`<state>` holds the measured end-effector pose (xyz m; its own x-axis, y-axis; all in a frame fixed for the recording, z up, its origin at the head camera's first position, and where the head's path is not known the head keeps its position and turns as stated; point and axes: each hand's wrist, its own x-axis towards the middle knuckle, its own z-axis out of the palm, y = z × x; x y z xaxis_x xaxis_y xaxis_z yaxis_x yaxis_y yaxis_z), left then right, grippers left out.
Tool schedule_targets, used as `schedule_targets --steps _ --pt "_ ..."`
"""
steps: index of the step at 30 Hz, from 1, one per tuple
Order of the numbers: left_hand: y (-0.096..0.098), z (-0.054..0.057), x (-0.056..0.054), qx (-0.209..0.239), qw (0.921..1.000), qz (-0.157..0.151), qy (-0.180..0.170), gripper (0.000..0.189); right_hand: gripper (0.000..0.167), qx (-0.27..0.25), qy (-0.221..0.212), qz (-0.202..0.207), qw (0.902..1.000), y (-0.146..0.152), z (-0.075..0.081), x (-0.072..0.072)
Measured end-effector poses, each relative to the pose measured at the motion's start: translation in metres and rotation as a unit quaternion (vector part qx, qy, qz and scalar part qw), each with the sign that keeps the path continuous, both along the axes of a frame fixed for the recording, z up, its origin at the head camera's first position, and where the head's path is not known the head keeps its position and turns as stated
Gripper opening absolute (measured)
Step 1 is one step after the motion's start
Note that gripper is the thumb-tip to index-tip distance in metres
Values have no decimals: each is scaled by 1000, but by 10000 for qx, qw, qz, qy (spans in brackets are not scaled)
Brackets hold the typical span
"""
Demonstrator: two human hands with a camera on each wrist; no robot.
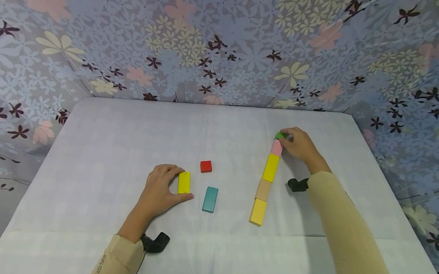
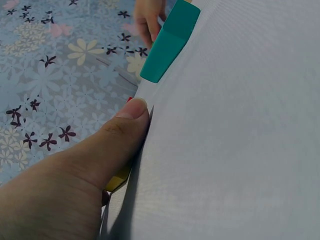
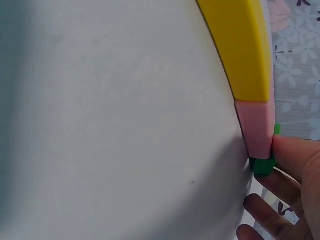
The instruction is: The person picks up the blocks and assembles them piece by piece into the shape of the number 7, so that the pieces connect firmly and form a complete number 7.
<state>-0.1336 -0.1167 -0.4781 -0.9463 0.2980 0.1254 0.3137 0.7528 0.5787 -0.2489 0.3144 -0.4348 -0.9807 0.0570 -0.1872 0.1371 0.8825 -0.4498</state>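
On the bench (image 1: 127, 134), left grip (image 1: 160, 189) pinches a yellow block (image 1: 184, 183) lengthwise, right grip (image 1: 300, 145) a green block (image 1: 279, 135) beyond the pink block (image 1: 276, 148).

Your head camera looks forward and down from high above the table (image 1: 135, 130), far enough off to take in your left hand (image 1: 159, 188), your right hand (image 1: 300, 145) and the flowered cloth (image 1: 226, 47) beyond the table's far edge. Your left wrist camera sits low over the table, close behind the left thumb (image 2: 112, 137), and faces across the tabletop with a steep sideways tilt; it shares the teal block (image 2: 170, 45) and your right hand with the head view. Your right wrist camera, also close above the table and turned sideways, shares the green block (image 3: 264, 166) and the pink block (image 3: 256, 130) with the head view.
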Motion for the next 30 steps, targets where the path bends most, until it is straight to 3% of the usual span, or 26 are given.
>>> schedule_targets --steps 13,19,23,30 --pt "-1 -1 -1 52 10000 -32 -2 69 48 9 -42 179 9998 0 1 4" --pt "-1 -1 -1 58 10000 -49 23 69 51 151 229 86 9996 -5 1 7" --pt "-1 -1 -1 71 10000 -40 23 69 51 245 385 287 9985 -14 2 8" --pt "0 1 0 53 10000 -38 12 69 55 284 271 606 9974 -32 3 8"
